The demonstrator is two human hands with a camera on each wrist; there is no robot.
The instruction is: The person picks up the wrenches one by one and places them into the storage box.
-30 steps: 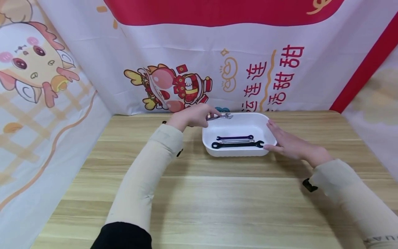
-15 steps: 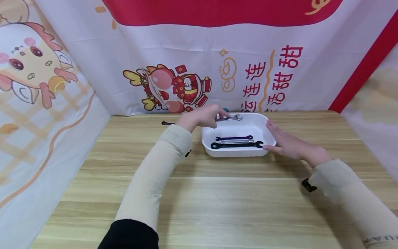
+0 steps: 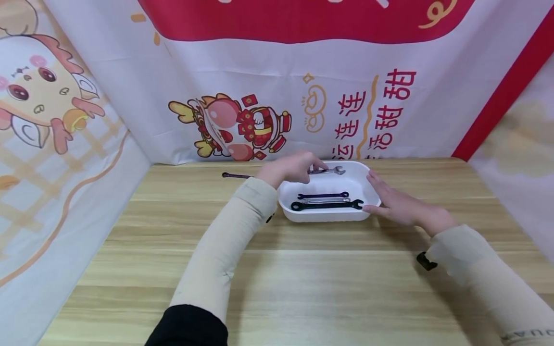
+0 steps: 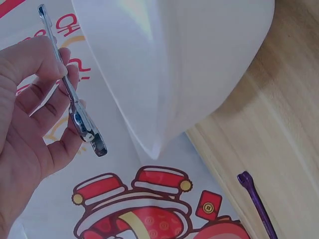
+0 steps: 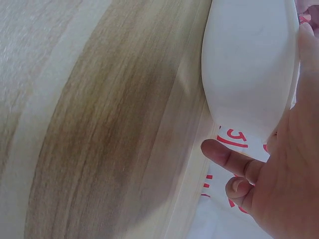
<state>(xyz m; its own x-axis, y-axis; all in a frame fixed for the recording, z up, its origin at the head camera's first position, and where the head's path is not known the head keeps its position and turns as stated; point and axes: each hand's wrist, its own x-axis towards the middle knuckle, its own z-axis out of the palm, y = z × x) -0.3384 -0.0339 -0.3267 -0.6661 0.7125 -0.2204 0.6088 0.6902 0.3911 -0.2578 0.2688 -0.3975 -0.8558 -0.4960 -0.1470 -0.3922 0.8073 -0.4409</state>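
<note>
My left hand (image 3: 292,169) pinches a silver wrench (image 3: 335,170) over the far side of a white tray (image 3: 329,217). The left wrist view shows the thumb and fingers on the shaft of this wrench (image 4: 74,92), beside the tray's outer wall (image 4: 169,64). Inside the tray, along the near side, lie a dark purple wrench (image 3: 322,195), a thin silver wrench (image 3: 329,200) and a larger black wrench (image 3: 326,205). My right hand (image 3: 400,204) rests against the tray's right end, fingers extended, thumb at the near corner.
Left of the tray, another purple wrench (image 3: 235,176) lies on the wooden table (image 3: 337,288), partly hidden by the left arm. A printed cloth (image 3: 259,62) hangs right behind the table's far edge, and more cloth closes off both sides.
My left hand has moved right with the silver wrench, farther over the tray. More of the purple wrench on the table now shows. The right hand stays at the tray's end.
</note>
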